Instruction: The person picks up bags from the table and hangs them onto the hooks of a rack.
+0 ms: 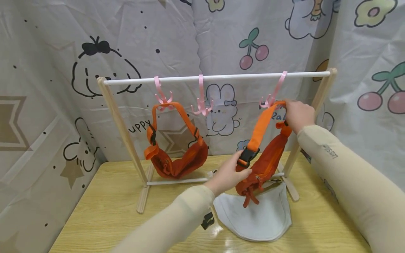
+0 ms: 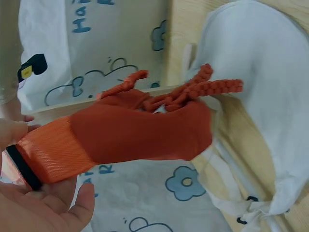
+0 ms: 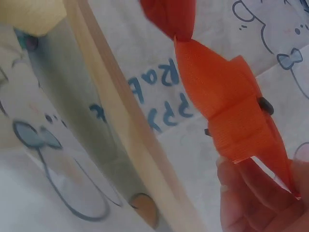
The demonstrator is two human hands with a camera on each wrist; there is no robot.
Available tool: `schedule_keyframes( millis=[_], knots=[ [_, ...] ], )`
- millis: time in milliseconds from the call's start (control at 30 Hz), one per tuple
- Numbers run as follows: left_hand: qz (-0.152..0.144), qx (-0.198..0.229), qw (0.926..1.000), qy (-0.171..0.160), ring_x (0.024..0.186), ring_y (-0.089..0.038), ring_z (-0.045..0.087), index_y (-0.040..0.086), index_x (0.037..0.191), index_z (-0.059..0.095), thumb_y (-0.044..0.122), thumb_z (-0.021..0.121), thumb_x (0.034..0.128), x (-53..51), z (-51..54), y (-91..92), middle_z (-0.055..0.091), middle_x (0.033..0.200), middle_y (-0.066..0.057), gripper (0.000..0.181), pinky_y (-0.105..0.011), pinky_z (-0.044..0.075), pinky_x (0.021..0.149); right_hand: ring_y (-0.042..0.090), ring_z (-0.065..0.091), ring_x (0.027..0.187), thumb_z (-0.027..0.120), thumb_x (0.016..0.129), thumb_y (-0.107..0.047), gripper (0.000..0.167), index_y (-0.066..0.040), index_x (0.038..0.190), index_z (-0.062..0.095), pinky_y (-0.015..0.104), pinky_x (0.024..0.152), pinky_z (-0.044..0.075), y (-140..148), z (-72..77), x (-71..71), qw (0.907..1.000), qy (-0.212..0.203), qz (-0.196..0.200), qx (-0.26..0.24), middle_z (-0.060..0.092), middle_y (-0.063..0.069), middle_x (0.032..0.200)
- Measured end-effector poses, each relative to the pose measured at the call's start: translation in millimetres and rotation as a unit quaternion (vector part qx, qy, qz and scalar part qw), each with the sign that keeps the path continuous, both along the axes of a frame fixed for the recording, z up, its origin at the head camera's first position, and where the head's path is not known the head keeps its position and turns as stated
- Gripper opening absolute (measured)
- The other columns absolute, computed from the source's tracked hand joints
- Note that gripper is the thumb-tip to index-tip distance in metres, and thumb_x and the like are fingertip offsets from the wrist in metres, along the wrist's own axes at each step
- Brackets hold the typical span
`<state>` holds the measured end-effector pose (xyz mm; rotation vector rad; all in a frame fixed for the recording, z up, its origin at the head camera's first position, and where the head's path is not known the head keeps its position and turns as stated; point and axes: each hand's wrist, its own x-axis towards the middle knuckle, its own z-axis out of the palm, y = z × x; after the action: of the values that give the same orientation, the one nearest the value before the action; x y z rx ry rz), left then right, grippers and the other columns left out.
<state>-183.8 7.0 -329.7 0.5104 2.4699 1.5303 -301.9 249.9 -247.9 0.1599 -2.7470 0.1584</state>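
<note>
Sleeves (image 1: 171,218), frame bottom; left grip (image 1: 227,175), centre, pinches black buckle (image 1: 248,157); right grip (image 1: 299,115), right side, closed round orange strap (image 1: 263,127).

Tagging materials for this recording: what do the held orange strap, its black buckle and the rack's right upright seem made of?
The orange strap looks like matte woven webbing, probably synthetic: fine ribbing shows in the wrist views. The black buckle is likely plastic, given its smooth, moulded shape. The right upright seems bare wood, smooth and pale tan.
</note>
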Motion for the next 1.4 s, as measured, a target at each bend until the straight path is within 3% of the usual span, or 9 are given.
schedule_keyframes(
  millis=[133, 233, 400, 567, 700, 867, 1100, 1233, 1400],
  knots=[
    [-0.017, -0.016, 0.9997, 0.003, 0.114, -0.022, 0.055, 0.008, 0.148, 0.036, 0.015, 0.064, 0.0939, 6.0, -10.9, -1.1, 0.055, 0.130, -0.008, 0.062, -0.039, 0.046, 0.094, 0.043, 0.058, 0.068, 0.044, 0.101, -0.008, 0.018, 0.002, 0.112, 0.055, 0.057, 0.062, 0.047, 7, -9.1, 2.7, 0.9991, -0.003, -0.008, -0.041, 0.064, 0.026, 0.081],
    [-0.043, -0.015, 0.9989, 0.007, 0.117, -0.022, 0.054, 0.008, 0.149, 0.035, 0.011, 0.061, 0.0951, 8.5, -18.6, -2.4, 0.056, 0.131, -0.009, 0.060, -0.038, 0.045, 0.095, 0.049, 0.058, 0.069, 0.042, 0.103, -0.014, 0.020, 0.004, 0.104, 0.052, 0.060, 0.059, 0.045, 13, -15.6, 4.9, 0.9979, 0.008, -0.006, -0.064, 0.062, 0.030, 0.080],
    [-0.076, -0.054, 0.9951, 0.031, 0.131, -0.020, 0.044, 0.009, 0.153, 0.028, 0.014, 0.058, 0.0971, 12.0, -30.0, -7.9, 0.045, 0.147, -0.007, 0.063, -0.040, 0.035, 0.107, 0.046, 0.058, 0.065, 0.042, 0.104, -0.022, 0.026, 0.002, 0.099, 0.051, 0.057, 0.054, 0.043, 19, -29.6, 10.4, 0.9942, 0.002, 0.004, -0.108, 0.061, 0.028, 0.077],
    [-0.064, -0.069, 0.9950, 0.033, 0.135, -0.027, 0.039, 0.005, 0.151, 0.030, 0.016, 0.057, 0.0963, 17.3, -45.5, -20.5, 0.044, 0.146, -0.012, 0.062, -0.045, 0.032, 0.109, 0.034, 0.055, 0.060, 0.044, 0.104, -0.021, 0.026, 0.002, 0.096, 0.054, 0.046, 0.053, 0.040, 21, -43.5, 16.7, 0.9875, -0.019, 0.017, -0.156, 0.061, 0.022, 0.079],
    [-0.052, -0.066, 0.9956, 0.041, 0.132, -0.033, 0.042, 0.000, 0.148, 0.034, 0.011, 0.056, 0.0953, 20.1, -56.3, -29.4, 0.046, 0.144, -0.017, 0.058, -0.048, 0.035, 0.106, 0.039, 0.056, 0.065, 0.043, 0.104, -0.019, 0.027, 0.005, 0.103, 0.056, 0.050, 0.057, 0.042, 24, -44.6, 17.6, 0.9859, -0.007, 0.009, -0.167, 0.062, 0.026, 0.086],
    [-0.046, -0.067, 0.9959, 0.040, 0.129, -0.037, 0.044, -0.002, 0.145, 0.038, 0.010, 0.056, 0.0939, 22.0, -62.7, -35.6, 0.046, 0.141, -0.020, 0.055, -0.051, 0.035, 0.105, 0.041, 0.058, 0.071, 0.040, 0.103, -0.021, 0.031, 0.005, 0.108, 0.057, 0.053, 0.062, 0.043, 26, -41.5, 15.7, 0.9862, -0.018, 0.007, -0.164, 0.063, 0.027, 0.091],
    [-0.032, -0.050, 0.9977, 0.034, 0.126, -0.036, 0.046, -0.002, 0.140, 0.044, 0.013, 0.057, 0.0962, 18.4, -56.9, -32.0, 0.050, 0.138, -0.019, 0.049, -0.051, 0.037, 0.104, 0.047, 0.056, 0.071, 0.031, 0.101, -0.016, 0.031, 0.005, 0.099, 0.054, 0.057, 0.060, 0.042, 29, -26.1, 18.3, 0.9886, 0.020, -0.007, -0.149, 0.060, 0.030, 0.086],
    [-0.012, -0.046, 0.9987, 0.018, 0.128, -0.032, 0.047, 0.003, 0.143, 0.043, 0.024, 0.059, 0.0981, 12.4, -43.0, -16.1, 0.050, 0.140, -0.014, 0.052, -0.048, 0.038, 0.104, 0.048, 0.055, 0.066, 0.030, 0.100, -0.015, 0.029, 0.004, 0.090, 0.050, 0.056, 0.054, 0.040, 27, -7.7, 20.9, 0.9917, 0.058, -0.015, -0.114, 0.056, 0.030, 0.078],
    [-0.007, -0.036, 0.9993, 0.007, 0.130, -0.027, 0.045, 0.007, 0.147, 0.038, 0.036, 0.061, 0.0961, 4.4, -21.5, 17.5, 0.046, 0.145, -0.009, 0.063, -0.043, 0.038, 0.105, 0.045, 0.052, 0.058, 0.031, 0.100, -0.015, 0.031, 0.003, 0.082, 0.047, 0.054, 0.047, 0.039, 18, 13.4, 25.7, 0.9935, 0.093, -0.014, -0.065, 0.049, 0.023, 0.065]
  ],
)
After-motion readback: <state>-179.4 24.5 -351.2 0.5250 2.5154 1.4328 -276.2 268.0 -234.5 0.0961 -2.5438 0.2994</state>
